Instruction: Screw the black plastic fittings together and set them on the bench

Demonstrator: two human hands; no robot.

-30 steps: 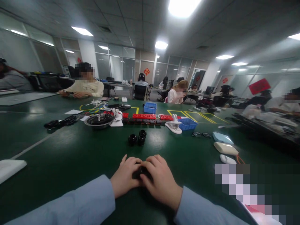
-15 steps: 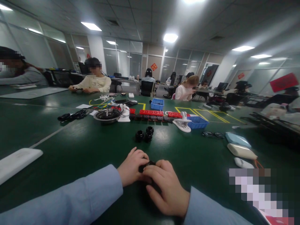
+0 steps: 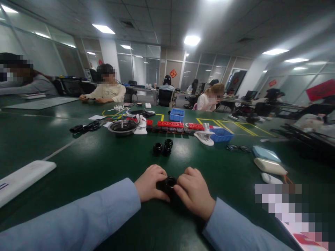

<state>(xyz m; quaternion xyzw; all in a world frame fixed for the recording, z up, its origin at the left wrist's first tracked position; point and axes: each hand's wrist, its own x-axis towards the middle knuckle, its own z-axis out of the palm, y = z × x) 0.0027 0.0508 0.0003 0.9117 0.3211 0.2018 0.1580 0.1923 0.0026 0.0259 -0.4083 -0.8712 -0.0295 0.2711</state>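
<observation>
A shiny black ring-shaped part [image 3: 170, 182] with a round opening on top lies between my hands, low over the green table; its exact kind is unclear. My left hand [image 3: 152, 183] is closed round its left side, thumb in front. At its right side, my right hand [image 3: 194, 191] is closed with curled fingers, thumb and forefinger pinching the rim. Just beyond the hands stand three similar black round parts: one on the left [image 3: 157, 148], one at the back [image 3: 169, 143] and one in front on the right [image 3: 166, 150].
Farther back are a row of red and black blocks [image 3: 170, 124], a blue bin [image 3: 222, 135], a white clip stand [image 3: 205, 136] and a metal bowl [image 3: 122, 132]. A white slab [image 3: 28, 177] lies left; glasses [image 3: 238, 149] and cases [image 3: 269, 166] lie right. Other people sit beyond.
My right hand has moved up and back from over the black part, its fingers now curled at the right rim. The round opening now shows. The view has shifted slightly.
</observation>
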